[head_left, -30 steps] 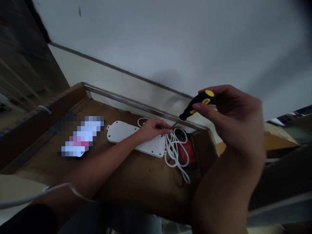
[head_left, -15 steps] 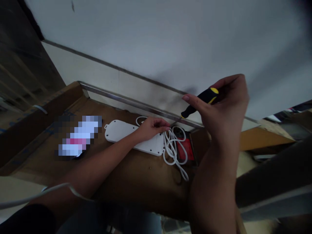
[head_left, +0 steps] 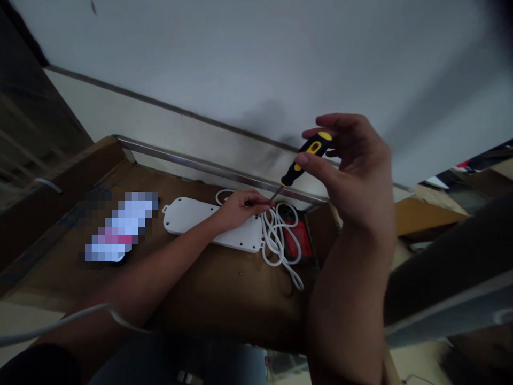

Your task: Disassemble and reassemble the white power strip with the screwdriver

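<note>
My right hand (head_left: pixel 352 171) holds a black and yellow screwdriver (head_left: pixel 305 159) by its handle, thumb on the near side and some fingers lifted off behind. Its thin shaft slants down left to the fingertips of my left hand (head_left: pixel 244 208), which pinch closed around the tip; a screw there cannot be made out. The left hand rests over the right end of a white power strip (head_left: pixel 188 216), lying back up with several dark screw holes. A coiled white cable (head_left: pixel 276 243) lies beside the strip's right end.
The brown cardboard work surface (head_left: pixel 192 283) has a raised left edge. A phone with a blurred screen (head_left: pixel 122 224) lies at left. A red item (head_left: pixel 298 239) sits in a dark box behind the cable. A pale wall panel (head_left: pixel 200 69) rises at the back; a white cord (head_left: pixel 56 323) crosses my left forearm.
My right hand's fingers have opened out around the screwdriver handle, and the screwdriver stands steeper. The whole view has shifted a little, so things appear farther left. My left hand keeps its pinch.
</note>
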The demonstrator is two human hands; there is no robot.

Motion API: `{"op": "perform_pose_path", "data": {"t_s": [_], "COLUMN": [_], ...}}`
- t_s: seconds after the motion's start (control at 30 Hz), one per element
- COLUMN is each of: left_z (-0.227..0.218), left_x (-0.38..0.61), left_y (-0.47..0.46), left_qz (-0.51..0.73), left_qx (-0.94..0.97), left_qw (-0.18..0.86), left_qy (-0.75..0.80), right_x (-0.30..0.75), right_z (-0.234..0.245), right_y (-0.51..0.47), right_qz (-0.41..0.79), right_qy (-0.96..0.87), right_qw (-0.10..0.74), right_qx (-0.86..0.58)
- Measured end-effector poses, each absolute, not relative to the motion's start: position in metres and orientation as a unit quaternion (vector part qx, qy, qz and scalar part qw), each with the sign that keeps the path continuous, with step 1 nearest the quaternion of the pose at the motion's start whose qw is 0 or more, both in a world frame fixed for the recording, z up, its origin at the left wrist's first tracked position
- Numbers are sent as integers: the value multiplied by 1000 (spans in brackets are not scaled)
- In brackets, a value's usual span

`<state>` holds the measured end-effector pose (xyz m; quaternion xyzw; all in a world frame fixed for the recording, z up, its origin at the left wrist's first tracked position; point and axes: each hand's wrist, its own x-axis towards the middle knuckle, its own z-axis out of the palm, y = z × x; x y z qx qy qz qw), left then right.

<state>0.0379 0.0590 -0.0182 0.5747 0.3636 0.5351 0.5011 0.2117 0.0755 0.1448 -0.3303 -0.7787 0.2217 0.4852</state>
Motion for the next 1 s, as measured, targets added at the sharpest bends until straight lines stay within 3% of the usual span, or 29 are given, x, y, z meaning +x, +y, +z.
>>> {"op": "perform_pose_path", "data": {"t_s": [0.13,0.37,0.57,0.77,1.0], "left_z": [-18,-17,-14,-11,-16], "left_x": [38,40,39,38,40], "left_y": [58,58,56,54,58], "left_qz": [530,523,530,515,531], "left_qx": [566,539,552,574,549], "left_qw": [509,532,520,520,530], "left_qy": [373,392,380,367,369], "right_x": [210,219,211,219,211], "right_z": [144,147,136,144,140], "right_y": [78,73,85,75,79], "right_qz": [145,250,129,283,169], "right_qy": [-773,-812,-791,-816,-759], "right_qw": [501,444,473,401,519], "right_qx": [-361,-285,-366,-306,-354]}}
